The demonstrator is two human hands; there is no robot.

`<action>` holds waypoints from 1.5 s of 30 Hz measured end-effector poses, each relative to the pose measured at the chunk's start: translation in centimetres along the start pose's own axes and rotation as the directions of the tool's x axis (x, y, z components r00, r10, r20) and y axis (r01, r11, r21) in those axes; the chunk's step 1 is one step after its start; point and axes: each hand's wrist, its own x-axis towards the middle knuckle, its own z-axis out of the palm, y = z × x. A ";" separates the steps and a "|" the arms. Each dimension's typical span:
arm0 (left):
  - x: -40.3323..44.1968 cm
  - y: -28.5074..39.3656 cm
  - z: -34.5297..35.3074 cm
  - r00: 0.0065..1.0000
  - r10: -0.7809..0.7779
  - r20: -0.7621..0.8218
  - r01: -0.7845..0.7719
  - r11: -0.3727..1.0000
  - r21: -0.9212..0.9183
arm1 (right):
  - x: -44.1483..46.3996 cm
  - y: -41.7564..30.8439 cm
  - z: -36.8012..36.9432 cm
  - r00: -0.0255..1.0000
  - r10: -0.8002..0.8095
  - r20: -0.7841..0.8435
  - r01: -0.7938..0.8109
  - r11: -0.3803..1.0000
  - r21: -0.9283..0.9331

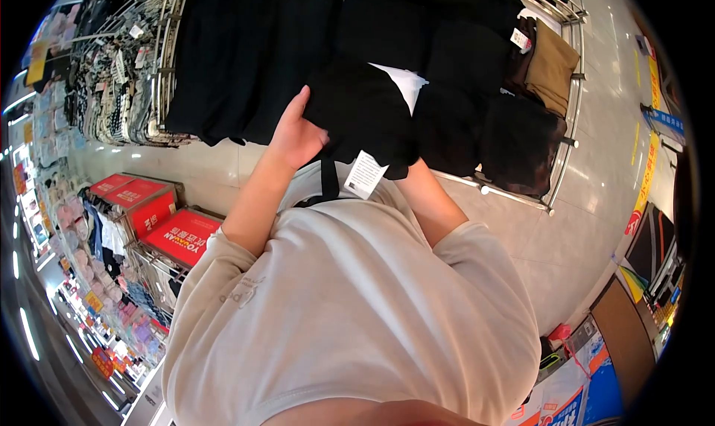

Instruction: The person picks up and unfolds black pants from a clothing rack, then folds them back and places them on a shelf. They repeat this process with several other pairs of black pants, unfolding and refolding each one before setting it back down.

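Note:
A folded black garment (361, 113) is held in front of my body, above a display of black clothes. My left hand (298, 133) grips its left side, with the thumb on top and the other fingers partly hidden. My right hand goes beneath the garment's lower right side; only the wrist (419, 179) shows, and its fingers are hidden. A white printed tag (365, 174) hangs from the garment's near edge. At its upper right, a white piece (406, 83) lies against the black cloth.
Black clothes (462, 61) cover a metal rack (570, 121), with folded brown clothing (551, 65) at its right end. Patterned garments (123, 91) hang on the far left. Red boxes (179, 236) stand at left. Grey tiled floor (596, 180) runs along the right.

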 end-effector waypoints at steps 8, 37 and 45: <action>-4.5 -1.3 -0.6 0.913 0.394 -0.108 -0.191 0.644 0.740 | -5.0 3.4 10.5 0.725 0.684 -0.081 -0.428 0.539 0.726; -43.3 -1.5 -30.4 0.601 0.792 -0.107 -0.532 0.496 0.686 | 0.8 -31.1 40.4 0.838 0.049 0.544 -0.022 0.998 -0.056; -46.0 -1.5 -31.6 0.257 0.964 0.061 -0.435 0.059 0.898 | -0.7 -26.9 44.8 0.760 0.251 0.600 -0.376 0.922 0.091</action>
